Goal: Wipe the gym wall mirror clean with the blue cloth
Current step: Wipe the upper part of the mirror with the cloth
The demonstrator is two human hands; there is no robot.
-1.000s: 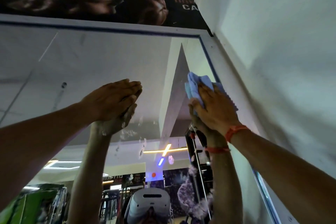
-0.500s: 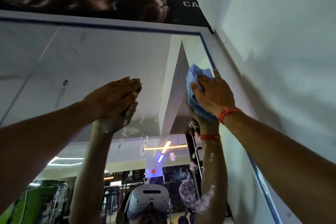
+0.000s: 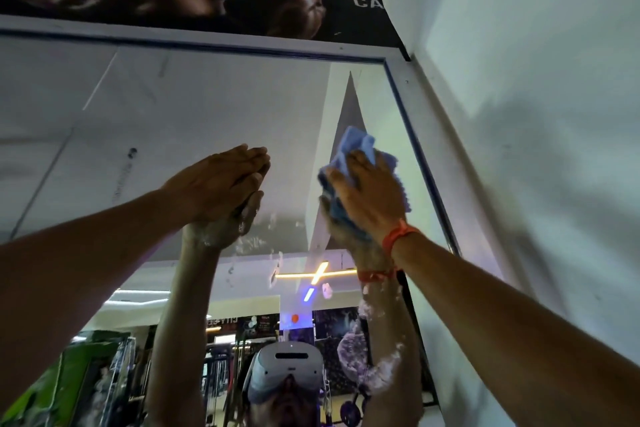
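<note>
Our right hand [image 3: 372, 199] grips the blue cloth [image 3: 349, 149] against the mirror [image 3: 207, 107], just below its top-right corner. Our left hand [image 3: 221, 180] braces flat-fingered beside it. We should keep firm, overlapping strokes toward the smears [image 3: 273, 270] below.

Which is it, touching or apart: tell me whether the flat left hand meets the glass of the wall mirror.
Touching. In the head view, the left hand lies flat against the wall mirror, its fingertips meeting their own reflection with no gap between them.
</note>
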